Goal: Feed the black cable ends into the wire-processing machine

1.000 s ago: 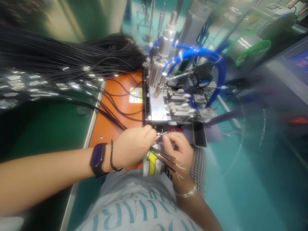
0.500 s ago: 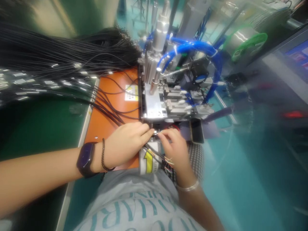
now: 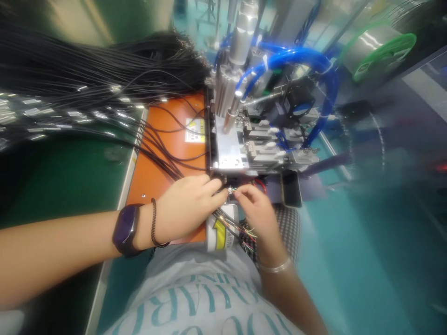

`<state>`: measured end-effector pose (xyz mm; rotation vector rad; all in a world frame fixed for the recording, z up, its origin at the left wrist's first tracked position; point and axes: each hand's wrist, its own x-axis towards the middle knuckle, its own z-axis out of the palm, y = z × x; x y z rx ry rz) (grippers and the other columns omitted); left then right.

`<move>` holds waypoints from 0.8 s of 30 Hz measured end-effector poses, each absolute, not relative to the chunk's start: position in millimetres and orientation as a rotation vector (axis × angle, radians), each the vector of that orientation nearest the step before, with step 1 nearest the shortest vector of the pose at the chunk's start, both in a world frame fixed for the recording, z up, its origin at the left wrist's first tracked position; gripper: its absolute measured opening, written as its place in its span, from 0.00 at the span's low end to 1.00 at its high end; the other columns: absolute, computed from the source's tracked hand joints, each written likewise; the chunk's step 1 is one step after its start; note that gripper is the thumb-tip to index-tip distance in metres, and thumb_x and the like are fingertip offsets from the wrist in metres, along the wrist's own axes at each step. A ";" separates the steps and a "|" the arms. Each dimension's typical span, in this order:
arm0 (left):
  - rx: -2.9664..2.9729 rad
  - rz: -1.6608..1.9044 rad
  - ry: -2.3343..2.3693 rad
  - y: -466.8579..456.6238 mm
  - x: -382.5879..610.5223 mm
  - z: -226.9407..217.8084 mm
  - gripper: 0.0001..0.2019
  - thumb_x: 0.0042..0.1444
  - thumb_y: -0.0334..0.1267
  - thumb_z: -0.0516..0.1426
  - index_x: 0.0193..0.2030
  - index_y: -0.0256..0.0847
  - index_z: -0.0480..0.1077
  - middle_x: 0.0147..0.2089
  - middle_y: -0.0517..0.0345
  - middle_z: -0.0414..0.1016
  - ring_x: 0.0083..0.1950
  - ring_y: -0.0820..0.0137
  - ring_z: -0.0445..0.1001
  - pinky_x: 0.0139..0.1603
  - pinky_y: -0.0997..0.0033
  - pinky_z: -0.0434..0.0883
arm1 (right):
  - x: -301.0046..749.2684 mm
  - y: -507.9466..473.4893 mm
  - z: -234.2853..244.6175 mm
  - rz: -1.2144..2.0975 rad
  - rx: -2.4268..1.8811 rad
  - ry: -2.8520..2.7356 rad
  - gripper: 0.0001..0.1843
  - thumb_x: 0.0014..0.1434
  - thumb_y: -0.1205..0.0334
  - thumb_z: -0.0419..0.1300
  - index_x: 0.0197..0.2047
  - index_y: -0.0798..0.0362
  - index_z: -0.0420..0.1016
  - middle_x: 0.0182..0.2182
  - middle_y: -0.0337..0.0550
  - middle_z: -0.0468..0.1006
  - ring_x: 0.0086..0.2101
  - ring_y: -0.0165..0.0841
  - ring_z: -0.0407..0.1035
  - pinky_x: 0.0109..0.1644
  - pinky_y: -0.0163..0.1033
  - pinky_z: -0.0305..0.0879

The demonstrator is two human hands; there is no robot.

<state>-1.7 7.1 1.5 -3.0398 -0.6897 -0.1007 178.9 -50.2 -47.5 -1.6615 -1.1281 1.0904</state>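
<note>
A pneumatic wire-processing machine (image 3: 228,151) with looping blue air tubing (image 3: 296,55) beside an orange mat (image 3: 145,195), black cables (image 3: 104,79) fanned across it, and at the machine's front edge the left hand (image 3: 185,209) curled, its grip hidden, beside the right hand (image 3: 256,214) pinching thin stripped wire ends (image 3: 230,190) between fingertips.

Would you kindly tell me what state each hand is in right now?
Left hand: closed, pinching a black cable near its end.
Right hand: closed, pinching thin stripped wires.
</note>
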 end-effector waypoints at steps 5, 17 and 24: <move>-3.020 -0.093 -0.672 6.9 -2.2 0.4 0.14 0.59 0.29 0.50 0.50 0.40 0.68 0.37 0.55 0.67 0.36 0.64 0.65 0.32 0.65 0.64 | 176.8 -48.4 -54.2 1.057 -1.676 -1.104 0.08 0.55 0.57 0.58 0.28 0.52 0.70 0.25 0.35 0.70 0.27 0.29 0.63 0.32 0.34 0.60; -2.969 -0.053 -0.687 4.4 2.4 -3.7 0.18 0.58 0.30 0.51 0.56 0.42 0.63 0.38 0.55 0.64 0.38 0.63 0.64 0.31 0.65 0.61 | 172.7 -45.2 -54.2 0.957 -1.568 -1.060 0.06 0.55 0.58 0.59 0.33 0.52 0.72 0.30 0.37 0.74 0.33 0.31 0.68 0.39 0.36 0.64; -2.956 -0.030 -0.709 2.8 6.4 -1.4 0.17 0.58 0.29 0.50 0.55 0.42 0.63 0.40 0.53 0.64 0.38 0.64 0.65 0.32 0.65 0.61 | 171.7 -44.3 -57.3 1.033 -1.693 -1.031 0.10 0.55 0.54 0.58 0.31 0.53 0.71 0.25 0.35 0.69 0.27 0.29 0.63 0.33 0.34 0.61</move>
